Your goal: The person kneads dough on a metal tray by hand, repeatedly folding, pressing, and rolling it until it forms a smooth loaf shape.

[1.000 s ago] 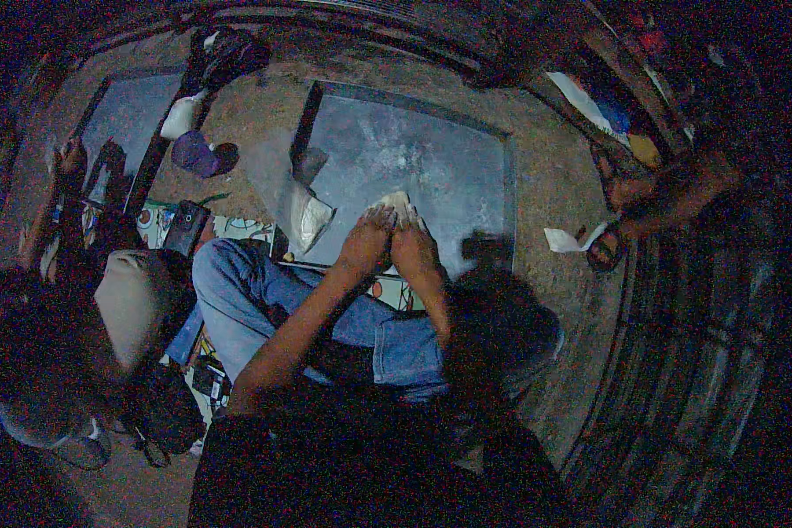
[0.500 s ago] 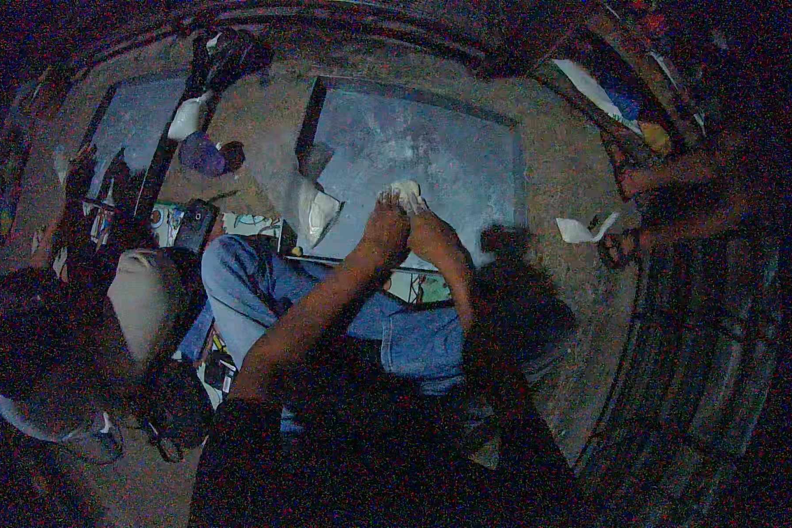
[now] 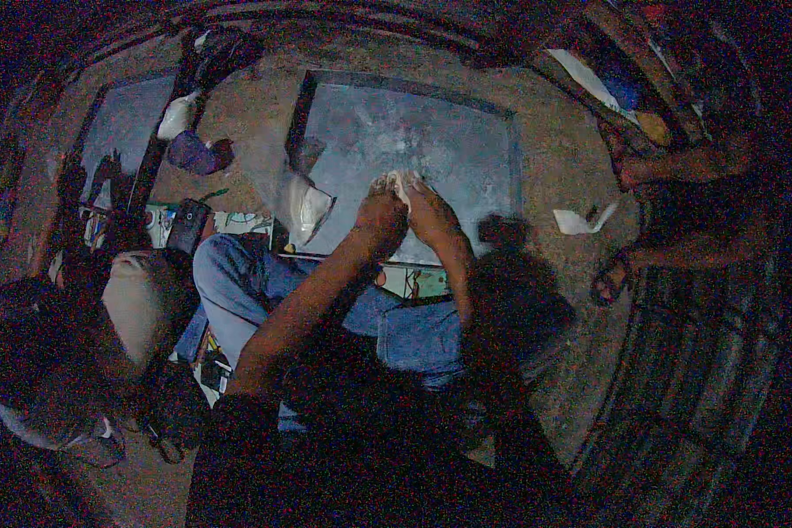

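My left hand (image 3: 383, 213) and my right hand (image 3: 430, 214) meet over the near middle of a framed grey-blue board (image 3: 466, 141) smeared with white. Both are closed around a pale, soft-looking lump (image 3: 403, 185), which shows between the fingers; its material is unclear in this dim light. Whitish residue coats the fingertips. Left of my hands, a shiny pale bag or wrapper (image 3: 312, 211) lies at the board's edge.
A second framed board (image 3: 132, 114) is at the left, beside a co-worker in pale trousers (image 3: 138, 304). A black phone (image 3: 187, 225) sits near my knee. On the right, a folded white paper (image 3: 585, 220) lies by another person's feet (image 3: 614, 280).
My hands have come closer together around the pale lump, and less of it shows above the fingers. The view has shifted slightly.
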`<state>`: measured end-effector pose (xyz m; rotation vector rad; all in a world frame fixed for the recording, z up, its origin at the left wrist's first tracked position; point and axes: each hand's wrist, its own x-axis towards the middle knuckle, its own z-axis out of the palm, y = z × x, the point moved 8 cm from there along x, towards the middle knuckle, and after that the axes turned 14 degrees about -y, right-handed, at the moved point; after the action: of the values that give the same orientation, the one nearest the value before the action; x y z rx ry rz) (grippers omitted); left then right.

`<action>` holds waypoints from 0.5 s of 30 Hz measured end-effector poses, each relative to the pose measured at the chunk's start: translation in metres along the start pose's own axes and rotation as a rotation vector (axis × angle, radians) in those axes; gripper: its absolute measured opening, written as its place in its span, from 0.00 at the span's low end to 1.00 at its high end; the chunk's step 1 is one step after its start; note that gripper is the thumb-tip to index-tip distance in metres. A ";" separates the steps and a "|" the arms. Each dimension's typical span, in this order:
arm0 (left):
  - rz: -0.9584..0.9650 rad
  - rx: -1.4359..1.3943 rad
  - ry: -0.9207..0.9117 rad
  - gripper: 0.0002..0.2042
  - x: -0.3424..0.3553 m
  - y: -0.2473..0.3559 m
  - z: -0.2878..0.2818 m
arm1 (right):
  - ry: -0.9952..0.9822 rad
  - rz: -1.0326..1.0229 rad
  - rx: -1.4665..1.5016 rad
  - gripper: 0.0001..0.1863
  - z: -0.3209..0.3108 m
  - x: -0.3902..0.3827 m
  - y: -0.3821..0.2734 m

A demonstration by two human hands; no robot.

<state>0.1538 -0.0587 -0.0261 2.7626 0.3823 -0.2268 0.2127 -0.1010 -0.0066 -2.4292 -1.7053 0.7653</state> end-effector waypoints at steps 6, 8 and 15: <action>0.078 0.012 0.126 0.27 -0.001 -0.022 0.026 | -0.158 0.107 -0.135 0.19 0.034 0.034 -0.006; 0.129 -0.054 0.144 0.26 -0.002 -0.024 0.025 | -0.293 0.094 -0.250 0.17 0.046 0.041 -0.001; 0.155 -0.134 0.071 0.24 -0.015 -0.015 0.038 | -0.102 0.043 -0.367 0.16 0.067 0.055 0.026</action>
<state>0.1308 -0.0624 -0.0632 2.6568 0.1921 -0.0618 0.2203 -0.0756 -0.0932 -2.7097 -1.9920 0.6384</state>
